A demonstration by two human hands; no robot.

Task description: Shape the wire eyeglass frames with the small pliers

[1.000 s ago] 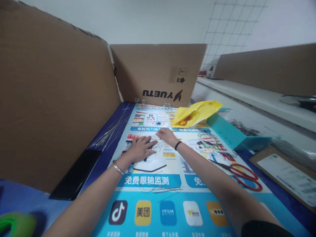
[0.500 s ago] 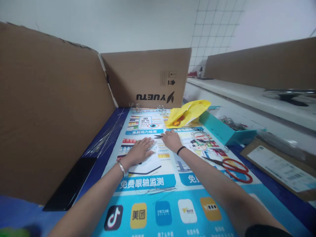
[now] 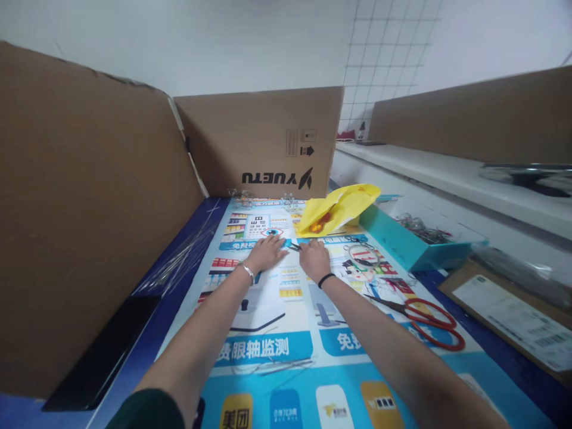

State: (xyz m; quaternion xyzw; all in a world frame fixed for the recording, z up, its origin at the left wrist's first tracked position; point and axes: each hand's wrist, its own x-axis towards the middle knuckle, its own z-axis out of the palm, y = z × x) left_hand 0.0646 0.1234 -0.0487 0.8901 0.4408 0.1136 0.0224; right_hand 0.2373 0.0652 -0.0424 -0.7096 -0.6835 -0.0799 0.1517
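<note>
My right hand (image 3: pixel 314 260) is closed around a small pair of pliers (image 3: pixel 294 246). Their dark pointed jaws stick out to the left, slightly apart; the handles are hidden in my fist. Just left of the tips, my left hand (image 3: pixel 266 252) rests low over the printed poster sheet (image 3: pixel 263 301), fingers stretched and thumb apart. No object shows in it, though anything as thin as a wire would be hard to make out. Nearer me lie some thin wire strands (image 3: pixel 286 366). A ring of coiled wire (image 3: pixel 363 256) is to the right of my right hand.
Red-handled scissors (image 3: pixel 431 319) lie right of my right forearm. Beyond are a yellow bag (image 3: pixel 346 205) and a teal box (image 3: pixel 429 253) of tangled wire. A labelled parcel (image 3: pixel 513 316) sits at right. Cardboard walls (image 3: pixel 259 140) stand at the back and left, with a black flat object (image 3: pixel 107 351) below.
My left hand has moved forward, closer to the pliers' tips. My right hand still grips the pliers and has shifted slightly. The view has moved a little.
</note>
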